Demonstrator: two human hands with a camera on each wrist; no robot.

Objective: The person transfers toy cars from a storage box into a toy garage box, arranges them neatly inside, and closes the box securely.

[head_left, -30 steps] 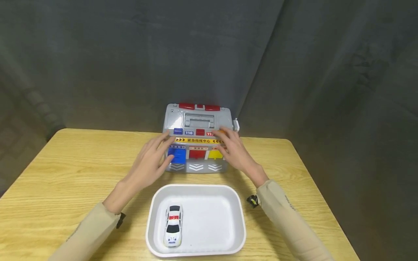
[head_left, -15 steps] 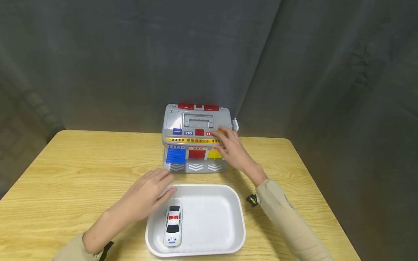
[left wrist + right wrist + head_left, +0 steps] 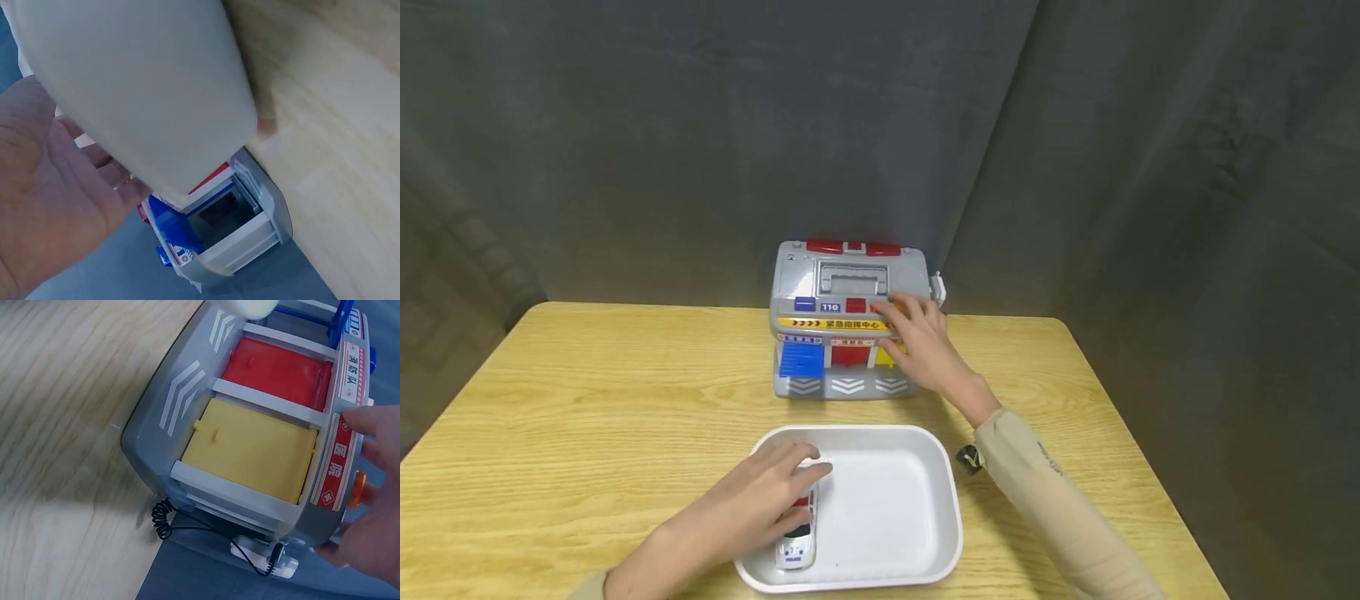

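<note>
A grey toy garage [image 3: 848, 321] stands at the back of the table; its blue door is raised over an open bay [image 3: 219, 219], and its red door [image 3: 281, 369] and yellow door [image 3: 250, 450] are closed. My right hand [image 3: 917, 342] rests with spread fingers [image 3: 375, 425] on the garage's right end, beside an orange button [image 3: 356, 487]. A white tray [image 3: 940, 500] sits in front of the garage. Inside it my left hand [image 3: 775, 500] reaches over a white toy police car [image 3: 796, 548], with fingers curled across its roof. Only the car's rear shows.
The wooden table [image 3: 587, 400] ends close behind the garage, against a dark grey curtain [image 3: 700, 125]. A thin coiled black cable [image 3: 187, 528] runs along the garage's side to a white plug [image 3: 269, 562]. The tray's outer wall [image 3: 144, 81] fills the left wrist view.
My left hand left the garage's left side, came back over the tray's rim and closed on the police car. The right hand stayed on the garage, shifting slightly left.
</note>
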